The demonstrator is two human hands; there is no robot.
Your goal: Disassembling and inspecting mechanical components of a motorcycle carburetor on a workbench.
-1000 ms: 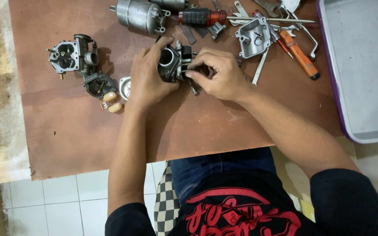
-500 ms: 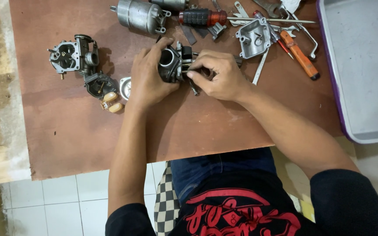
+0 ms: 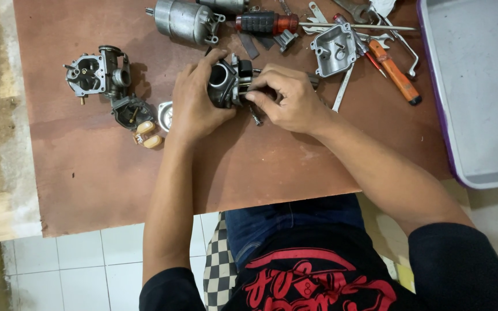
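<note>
A dark metal carburetor body point(image 3: 226, 80) with a round bore rests on the brown wooden board point(image 3: 145, 173). My left hand point(image 3: 198, 103) wraps around its left side and holds it. My right hand point(image 3: 286, 98) pinches a small part against the carburetor's right side; what the fingertips hold is mostly hidden. A small screw point(image 3: 255, 117) lies just below my right fingers.
A second carburetor point(image 3: 96, 72) and a float piece point(image 3: 139, 118) lie left. Behind are a grey cylindrical motor part point(image 3: 185, 22), a float bowl point(image 3: 334, 50), a red-handled screwdriver point(image 3: 272, 23), an orange-handled screwdriver point(image 3: 396, 72) and wrenches. A grey tray point(image 3: 479, 86) sits right.
My right hand's fingers have shifted slightly on the carburetor's right side. My left hand keeps its hold. The carburetor stays in place.
</note>
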